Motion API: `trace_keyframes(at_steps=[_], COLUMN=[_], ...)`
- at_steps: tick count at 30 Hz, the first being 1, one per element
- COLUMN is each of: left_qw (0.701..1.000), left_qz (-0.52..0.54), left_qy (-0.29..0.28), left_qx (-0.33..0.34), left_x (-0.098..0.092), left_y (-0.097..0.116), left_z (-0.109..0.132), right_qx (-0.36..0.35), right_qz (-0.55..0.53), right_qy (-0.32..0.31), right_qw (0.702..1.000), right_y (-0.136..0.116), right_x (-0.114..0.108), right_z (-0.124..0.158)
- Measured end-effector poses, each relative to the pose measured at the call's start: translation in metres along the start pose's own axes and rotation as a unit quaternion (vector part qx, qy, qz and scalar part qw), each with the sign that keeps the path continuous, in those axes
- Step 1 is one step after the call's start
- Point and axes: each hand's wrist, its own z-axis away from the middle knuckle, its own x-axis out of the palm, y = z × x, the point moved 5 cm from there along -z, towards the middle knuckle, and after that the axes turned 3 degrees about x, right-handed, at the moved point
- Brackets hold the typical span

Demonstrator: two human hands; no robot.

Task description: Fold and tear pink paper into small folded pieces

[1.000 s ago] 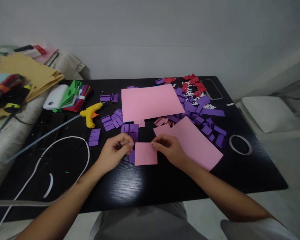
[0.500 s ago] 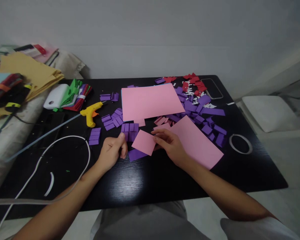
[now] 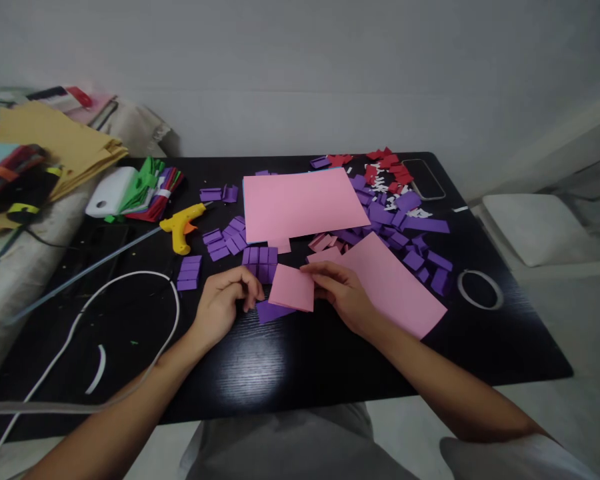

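Pinched at its right edge, a small piece of pink paper (image 3: 292,288) is in my right hand (image 3: 344,293). It looks doubled over, with a second layer showing along the lower edge. My left hand (image 3: 225,303) is loosely curled just left of that paper, fingers bent and a little apart, with nothing seen in them. A purple paper strip (image 3: 275,312) lies on the table partly under the pink piece. Beside my left fingertips sit folded purple paper pieces (image 3: 261,261). A larger pink sheet (image 3: 393,287) lies under my right wrist.
A big pink sheet (image 3: 305,205) lies farther back on the black table (image 3: 330,373). Purple scraps (image 3: 420,247) and red scraps (image 3: 390,167) are heaped at right, near a ring (image 3: 480,289). At left are a yellow glue gun (image 3: 181,227) and a white cable (image 3: 75,328).
The small pink paper has turned in my right hand, its lower edge now nearly level. My left hand has loosened from a closer curl, its fingers reaching slightly right.
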Motion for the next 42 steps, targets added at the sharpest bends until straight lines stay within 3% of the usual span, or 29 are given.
trace_keyframes(at_steps=[5,11,17,23,27,35,42], left_qw=[0.996,0.996,0.995,0.996,0.995,0.999,0.999], left_qz=[-0.043,0.059,-0.020,0.010,-0.016,0.013,-0.037], left_qy=[0.005,0.033,0.049,-0.052,-0.047,-0.016,0.015], left_qx=[0.074,0.049,0.088,0.074,0.086,0.046,0.030], left_x=[-0.003,-0.010,-0.004,0.009,0.012,0.015,0.013], left_y=[0.002,-0.006,0.002,-0.003,-0.003,-0.007,-0.013], left_z=[0.003,0.003,0.002,0.004,0.003,0.001,0.005], right_qx=[0.008,0.033,0.068,0.083,0.093,-0.003,-0.023], right_qz=[-0.007,-0.038,-0.072,-0.077,-0.051,0.048,0.051], right_qy=[0.001,-0.017,-0.045,-0.058,-0.060,-0.057,-0.094], right_qw=[1.000,0.999,0.994,0.992,0.993,0.997,0.994], right_y=[0.000,0.002,0.001,0.001,0.004,0.002,0.004], right_x=[-0.001,0.001,0.005,0.007,0.009,0.007,0.014], right_z=[-0.001,-0.001,-0.001,0.001,0.003,0.005,0.006])
